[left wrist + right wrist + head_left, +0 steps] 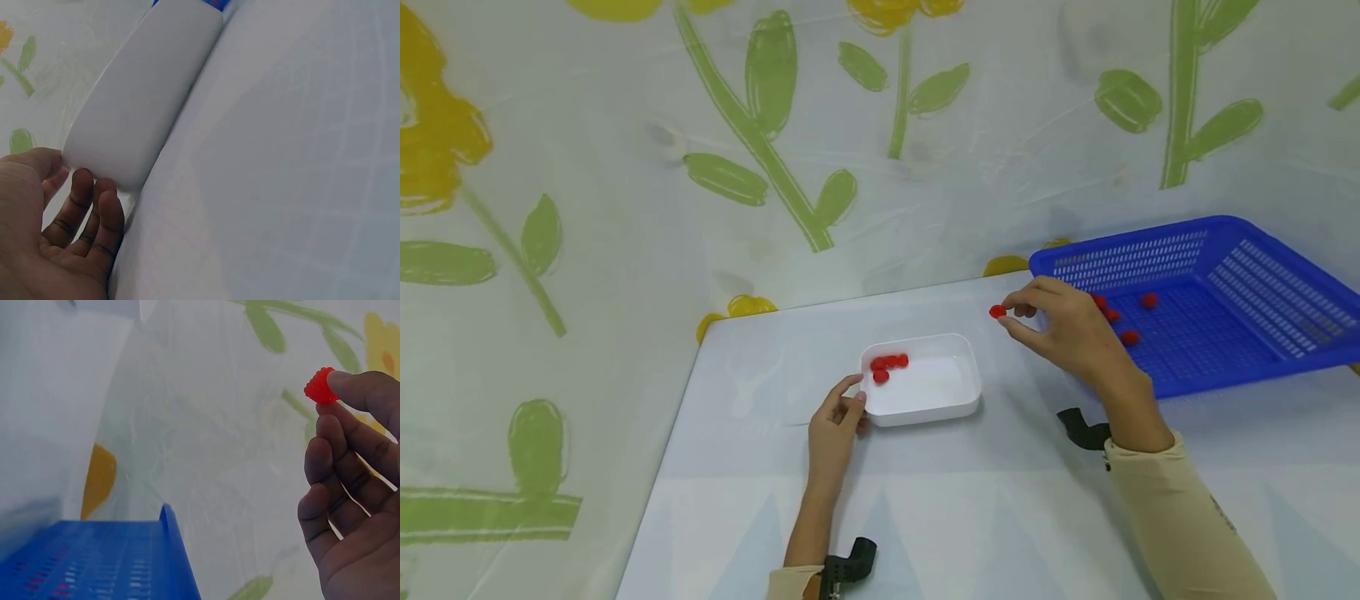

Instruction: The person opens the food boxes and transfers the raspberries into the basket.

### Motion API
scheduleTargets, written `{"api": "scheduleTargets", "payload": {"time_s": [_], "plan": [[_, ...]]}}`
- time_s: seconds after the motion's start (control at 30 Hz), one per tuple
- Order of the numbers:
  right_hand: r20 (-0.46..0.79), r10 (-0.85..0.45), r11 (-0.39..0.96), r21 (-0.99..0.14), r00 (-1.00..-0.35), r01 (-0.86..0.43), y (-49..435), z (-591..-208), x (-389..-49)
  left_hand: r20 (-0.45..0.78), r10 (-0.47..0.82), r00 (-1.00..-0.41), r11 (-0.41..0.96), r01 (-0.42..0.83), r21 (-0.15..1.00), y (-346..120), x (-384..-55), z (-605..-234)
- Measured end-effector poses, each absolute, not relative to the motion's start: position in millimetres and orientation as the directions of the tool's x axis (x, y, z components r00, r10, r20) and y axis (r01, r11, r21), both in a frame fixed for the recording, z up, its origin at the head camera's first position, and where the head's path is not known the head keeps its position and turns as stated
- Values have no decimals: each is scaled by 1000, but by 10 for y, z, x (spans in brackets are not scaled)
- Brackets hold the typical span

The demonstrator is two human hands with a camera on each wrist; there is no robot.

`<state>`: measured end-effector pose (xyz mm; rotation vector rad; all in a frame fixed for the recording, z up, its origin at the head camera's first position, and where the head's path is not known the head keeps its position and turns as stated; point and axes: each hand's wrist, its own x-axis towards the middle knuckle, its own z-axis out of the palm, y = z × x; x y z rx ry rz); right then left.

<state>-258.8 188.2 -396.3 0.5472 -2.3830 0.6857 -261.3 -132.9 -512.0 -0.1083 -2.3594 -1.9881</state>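
Note:
A red raspberry [320, 385], bumpy and glossy, is pinched between the thumb and index finger of my right hand [1066, 327]. That hand is raised over the table, just left of the blue basket [1232, 377]. My left hand [833, 433] holds the left end of a shallow white tray [934, 383], its thumb and fingers against the end wall. From the left wrist, the tray's outer wall [144, 94] shows, with curled fingers at its near end. Several red raspberries [881, 377] lie together at the tray's left side.
More red raspberries [1130, 337] lie on the basket's floor, partly hidden behind the right hand. A white table [760, 350] carries tray and basket; behind it hangs a flower-patterned sheet [625, 125]. Black wrist devices [853, 562] sit on both arms.

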Motion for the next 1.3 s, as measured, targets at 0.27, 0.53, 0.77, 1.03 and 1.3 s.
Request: {"api": "scheduleTargets", "payload": {"time_s": [0.27, 0.53, 0.77, 1.03, 1.3], "plan": [[615, -124, 803, -399, -779, -443, 2088, -3887, -2537, 68, -5, -998, 193, 65, 979, -1373, -2652, -5235], [550, 5, 841, -455, -835, -294, 2340, -3839, -2474, 55, 18, -998, 176, 57, 983, -1349, -2587, -5058], [534, 70, 850, -474, -842, -230, 2509, -3822, -2420, 79, -13, -997, 216, 74, 974, -1336, -2664, -5274], [481, 152, 836, -528, -863, -147, 2687, -3800, -2343, 78, -13, -997, 222, 74, 972, -1309, -2659, -5269], [383, 177, 843, -535, -907, -62, 2872, -3847, -2317, 82, -11, -997, 212, 78, 974, -1313, -2659, -5270]]}}
